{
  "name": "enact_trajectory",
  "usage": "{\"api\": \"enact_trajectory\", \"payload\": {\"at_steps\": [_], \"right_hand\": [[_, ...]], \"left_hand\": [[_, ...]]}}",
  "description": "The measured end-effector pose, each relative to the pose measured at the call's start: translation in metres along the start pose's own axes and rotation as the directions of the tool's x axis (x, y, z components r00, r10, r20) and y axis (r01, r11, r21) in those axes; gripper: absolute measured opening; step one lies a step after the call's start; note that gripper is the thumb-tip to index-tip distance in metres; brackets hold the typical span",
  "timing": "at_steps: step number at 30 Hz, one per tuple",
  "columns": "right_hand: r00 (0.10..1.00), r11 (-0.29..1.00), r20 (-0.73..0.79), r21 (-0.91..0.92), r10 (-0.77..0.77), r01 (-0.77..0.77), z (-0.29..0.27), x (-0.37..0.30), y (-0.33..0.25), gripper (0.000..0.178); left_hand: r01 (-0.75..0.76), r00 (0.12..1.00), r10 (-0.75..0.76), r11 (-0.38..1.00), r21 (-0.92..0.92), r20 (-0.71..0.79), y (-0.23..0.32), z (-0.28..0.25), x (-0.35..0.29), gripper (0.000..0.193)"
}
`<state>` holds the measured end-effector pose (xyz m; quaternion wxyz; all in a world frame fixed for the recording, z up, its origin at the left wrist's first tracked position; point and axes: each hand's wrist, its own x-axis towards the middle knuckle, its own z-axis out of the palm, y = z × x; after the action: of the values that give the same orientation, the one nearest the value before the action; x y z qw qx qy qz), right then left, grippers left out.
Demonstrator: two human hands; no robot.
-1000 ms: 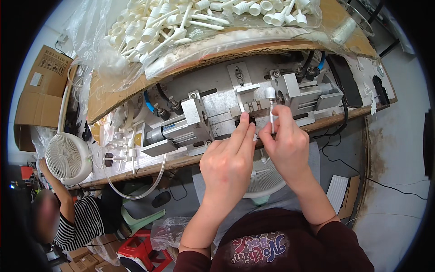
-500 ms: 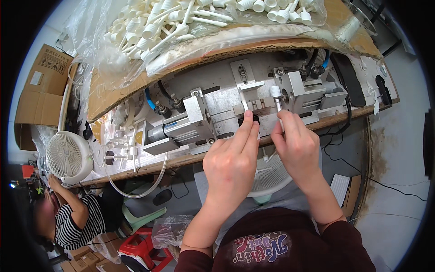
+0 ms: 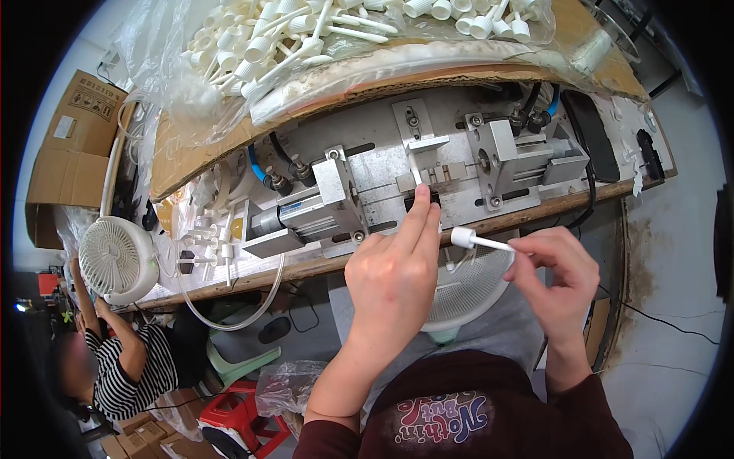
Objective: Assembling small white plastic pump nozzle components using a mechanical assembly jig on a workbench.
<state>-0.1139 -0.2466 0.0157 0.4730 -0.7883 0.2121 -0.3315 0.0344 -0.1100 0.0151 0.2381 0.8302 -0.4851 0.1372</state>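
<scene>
Printed carton [image 3: 80, 164] beside bench [image 3: 313, 268]; left hand [image 3: 391, 271], grip unclear; right hand [image 3: 556, 277] pinching capped stick [image 3: 465, 237].

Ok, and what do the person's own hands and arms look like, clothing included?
The left hand and right hand are bare, with no gloves, rings or watch visible. Dark maroon sleeves stop short of the wrists. They belong to a matching top with a multicoloured lettering print on it.
</scene>
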Motion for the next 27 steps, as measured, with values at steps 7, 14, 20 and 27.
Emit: {"api": "enact_trajectory", "payload": {"at_steps": [7, 14, 20, 27], "right_hand": [[0.944, 0.797, 0.170, 0.506, 0.281, -0.329, -0.025, 0.013, 0.002, 0.013], [0.852, 0.657, 0.409, 0.549, 0.328, -0.517, -0.014, 0.025, 0.004, 0.014], [0.778, 0.528, 0.561, 0.586, 0.284, -0.615, 0.009, 0.028, 0.004, 0.016], [0.909, 0.596, 0.331, 0.687, 0.254, -0.416, 0.014, 0.030, 0.014, 0.024]], "left_hand": [[-0.030, 0.998, 0.033, 0.996, -0.079, 0.045, -0.002, -0.008, 0.001, 0.034], [0.042, 0.987, 0.092, 0.653, -0.757, 0.135, 0.005, -0.035, -0.013, 0.054], [0.016, 0.984, 0.117, 0.698, -0.715, 0.136, 0.010, -0.044, -0.027, 0.035], [-0.085, 0.983, 0.178, 0.673, -0.735, 0.050, 0.008, -0.054, -0.044, 0.028]]}}
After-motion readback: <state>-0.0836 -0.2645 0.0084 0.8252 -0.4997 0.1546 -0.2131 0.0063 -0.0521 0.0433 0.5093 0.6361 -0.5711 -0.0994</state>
